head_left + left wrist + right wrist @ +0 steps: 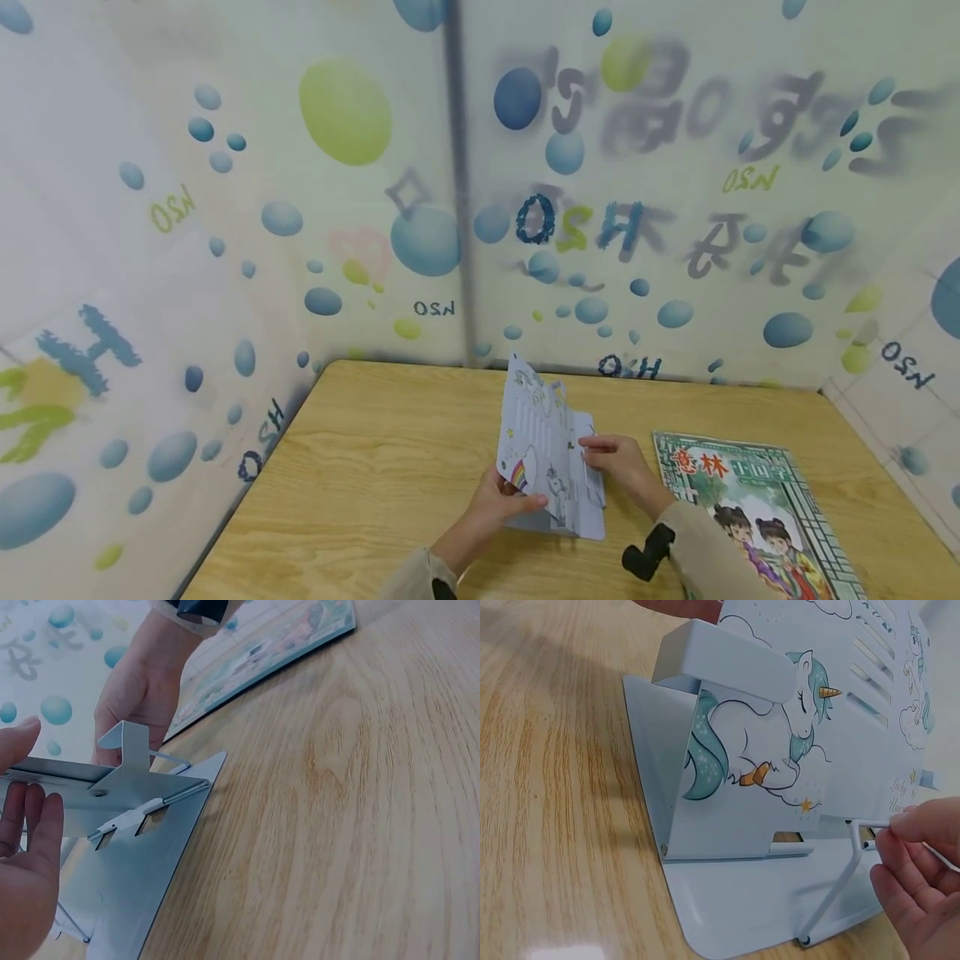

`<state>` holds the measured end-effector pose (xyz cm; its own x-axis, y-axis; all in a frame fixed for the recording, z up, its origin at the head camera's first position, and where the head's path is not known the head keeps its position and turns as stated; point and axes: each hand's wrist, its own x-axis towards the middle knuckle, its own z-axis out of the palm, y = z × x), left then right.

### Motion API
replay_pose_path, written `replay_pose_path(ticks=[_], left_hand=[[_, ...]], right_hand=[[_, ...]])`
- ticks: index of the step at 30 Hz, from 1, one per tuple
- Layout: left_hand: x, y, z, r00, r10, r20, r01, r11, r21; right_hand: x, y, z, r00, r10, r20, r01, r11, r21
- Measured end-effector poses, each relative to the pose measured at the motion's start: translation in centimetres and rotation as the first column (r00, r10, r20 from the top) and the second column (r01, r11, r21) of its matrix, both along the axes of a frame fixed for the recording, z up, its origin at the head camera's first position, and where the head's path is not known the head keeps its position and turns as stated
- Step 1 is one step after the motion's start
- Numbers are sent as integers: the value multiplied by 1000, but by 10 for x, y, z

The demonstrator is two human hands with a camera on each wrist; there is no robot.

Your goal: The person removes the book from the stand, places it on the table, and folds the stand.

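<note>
A white metal book stand (pixel 536 425) with a unicorn print stands half unfolded at the middle of the table, its printed panel tilted up from the base plate (pixel 735 900). My left hand (pixel 491 508) grips the printed panel by its near left edge, thumb on one face and fingers on the other. With thumb and forefinger, my right hand (pixel 922 870) pinches a bent white wire bar (pixel 832 892) hinged to the base plate. A folded metal lip (pixel 720 664) juts from the panel's edge. In the left wrist view, a wire support (pixel 150 814) crosses the slots in the plate.
A magazine (pixel 757 508) with two cartoon children on its cover lies to the right, beneath the right forearm. The wooden table (pixel 352 450) reaches back to walls (pixel 420 167) covered with blue and green dots.
</note>
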<state>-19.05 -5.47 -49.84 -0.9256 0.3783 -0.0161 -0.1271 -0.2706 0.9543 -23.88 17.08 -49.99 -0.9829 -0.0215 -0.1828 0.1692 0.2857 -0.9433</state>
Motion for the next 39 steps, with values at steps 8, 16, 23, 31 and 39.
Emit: replay_pose_path(ticks=[8, 16, 23, 31, 39], left_hand=[[1, 3, 2, 999, 43, 4, -43, 998, 41], [5, 4, 4, 999, 47, 17, -48, 992, 117], [5, 3, 6, 999, 33, 16, -35, 990, 138], [11, 3, 6, 1000, -7, -12, 8, 997, 79], [-7, -33, 21, 982, -168, -90, 158, 982, -107]], right_hand=[[0, -3, 0, 999, -33, 18, 32, 999, 29], [-4, -5, -2, 999, -43, 12, 43, 998, 53], [-3, -6, -5, 997, -61, -45, 66, 992, 108], [2, -9, -9, 994, -72, -82, 80, 992, 95], [11, -1, 18, 981, 29, -192, 13, 978, 209]])
